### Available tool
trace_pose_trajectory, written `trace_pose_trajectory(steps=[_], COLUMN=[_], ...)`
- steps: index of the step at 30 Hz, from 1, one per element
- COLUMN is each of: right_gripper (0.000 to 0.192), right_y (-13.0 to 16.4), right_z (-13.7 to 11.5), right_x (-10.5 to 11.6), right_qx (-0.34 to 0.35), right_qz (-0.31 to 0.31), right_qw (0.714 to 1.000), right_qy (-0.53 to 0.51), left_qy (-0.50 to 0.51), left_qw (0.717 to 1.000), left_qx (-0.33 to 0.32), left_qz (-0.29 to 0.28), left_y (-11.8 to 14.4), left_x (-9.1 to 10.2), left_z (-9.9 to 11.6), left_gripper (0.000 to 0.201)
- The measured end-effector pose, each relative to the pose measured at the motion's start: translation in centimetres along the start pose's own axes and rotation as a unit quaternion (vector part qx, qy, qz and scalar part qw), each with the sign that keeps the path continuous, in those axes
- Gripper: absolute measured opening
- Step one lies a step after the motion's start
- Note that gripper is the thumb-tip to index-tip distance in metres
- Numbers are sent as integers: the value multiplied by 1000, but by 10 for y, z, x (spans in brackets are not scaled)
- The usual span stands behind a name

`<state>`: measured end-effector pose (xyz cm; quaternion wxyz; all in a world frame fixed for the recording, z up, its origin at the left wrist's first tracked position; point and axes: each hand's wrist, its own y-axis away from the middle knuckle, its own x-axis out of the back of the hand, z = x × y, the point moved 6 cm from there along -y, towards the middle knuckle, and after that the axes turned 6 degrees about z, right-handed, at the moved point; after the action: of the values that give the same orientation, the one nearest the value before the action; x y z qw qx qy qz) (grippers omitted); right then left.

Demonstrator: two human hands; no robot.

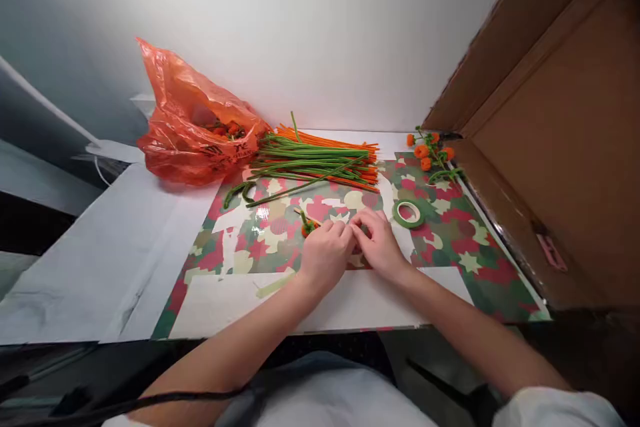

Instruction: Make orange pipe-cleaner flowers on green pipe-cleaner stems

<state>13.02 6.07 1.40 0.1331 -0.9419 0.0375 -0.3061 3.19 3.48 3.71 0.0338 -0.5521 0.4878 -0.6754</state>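
Observation:
My left hand (pixel 327 250) is closed around a small orange pipe-cleaner flower (pixel 309 228) with a bit of green on it. A thin pale stick end (pixel 299 211) pokes out beside the flower, past the fingers. My right hand (pixel 379 243) is pinched, its fingertips meeting those of the left. Whatever lies between the right fingertips is hidden. Just beyond the right hand, a roll of green tape (pixel 408 213) lies flat. Green pipe cleaners (pixel 310 159) are heaped over orange pipe cleaners (pixel 367 173) behind both hands.
An orange plastic bag (pixel 200 140) with orange flowers inside stands at the back left. Finished-looking orange flowers (pixel 425 152) on green stems lie at the back right. A brown cardboard panel (pixel 555 147) rises on the right, with a pink-handled tool (pixel 550 250) against it. Patterned paper (pixel 450 240) covers the table.

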Motion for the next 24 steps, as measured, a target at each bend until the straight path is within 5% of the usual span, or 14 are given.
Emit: trace_pose_trajectory(steps=[5,10,24], right_gripper=[18,15,18], right_y=[-5,-7,-6], right_z=[12,6,-9], right_x=[-2,10,18], right_qx=[-33,8,90], right_qz=[-8,28,-89], right_qw=[996,996,992], right_qy=[-88,-81,8], left_qy=[7,13,91], left_qw=[1000,998,975], left_qx=[13,67,199], left_qz=[4,14,-43], left_y=[-4,-10,8], left_x=[0,0,-4], left_z=[1,-7,-21], left_gripper=[27,25,28])
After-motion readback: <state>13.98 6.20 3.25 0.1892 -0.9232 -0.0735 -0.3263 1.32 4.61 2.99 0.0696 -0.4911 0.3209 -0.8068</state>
